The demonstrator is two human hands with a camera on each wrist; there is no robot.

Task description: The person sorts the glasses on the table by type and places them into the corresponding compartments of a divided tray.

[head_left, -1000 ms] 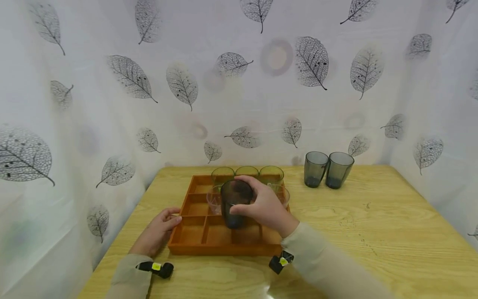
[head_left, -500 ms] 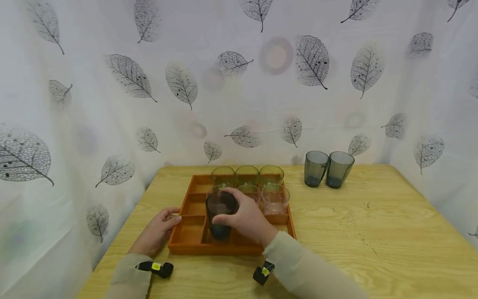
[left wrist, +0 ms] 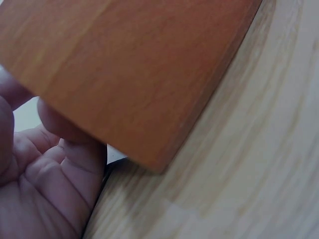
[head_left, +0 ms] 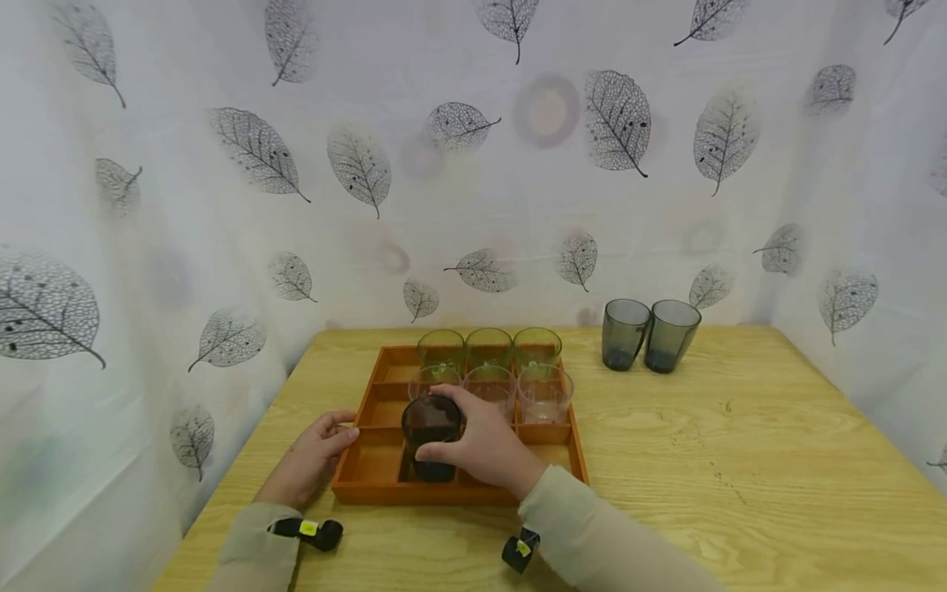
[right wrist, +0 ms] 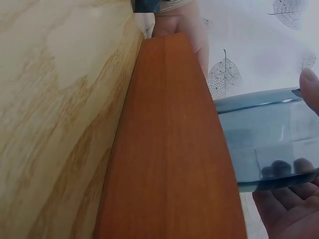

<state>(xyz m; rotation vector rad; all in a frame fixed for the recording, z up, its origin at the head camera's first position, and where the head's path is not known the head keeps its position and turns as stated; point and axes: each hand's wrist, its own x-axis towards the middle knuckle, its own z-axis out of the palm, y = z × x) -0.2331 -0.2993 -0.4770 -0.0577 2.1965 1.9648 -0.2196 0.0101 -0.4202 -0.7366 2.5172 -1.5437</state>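
Note:
A brown wooden tray (head_left: 414, 494) with dividers lies on the table. My left hand (head_left: 314, 456) holds its left side near the front corner, thumb at the rim; in the left wrist view its fingers (left wrist: 75, 127) bend against the side wall. My right hand (head_left: 488, 440) grips a dark grey glass tumbler (head_left: 427, 423) around its upper part, thumb on the near side. The tumbler stands upright in the front row's second compartment from the left, its base hidden behind the front wall (right wrist: 164, 139) in the right wrist view. Clear glasses (head_left: 545, 399) fill compartments just behind it.
Green-tinted glasses (head_left: 489, 345) line the tray's back row. Two more dark grey tumblers (head_left: 624, 337) stand close together on the wooden table (head_left: 703, 460) at the back right. A leaf-patterned curtain (head_left: 473, 205) surrounds the table's back and sides.
My right hand has carried the dark tumbler left and toward me, then lowered it into the front-row compartment. The left hand has stayed at the tray's side.

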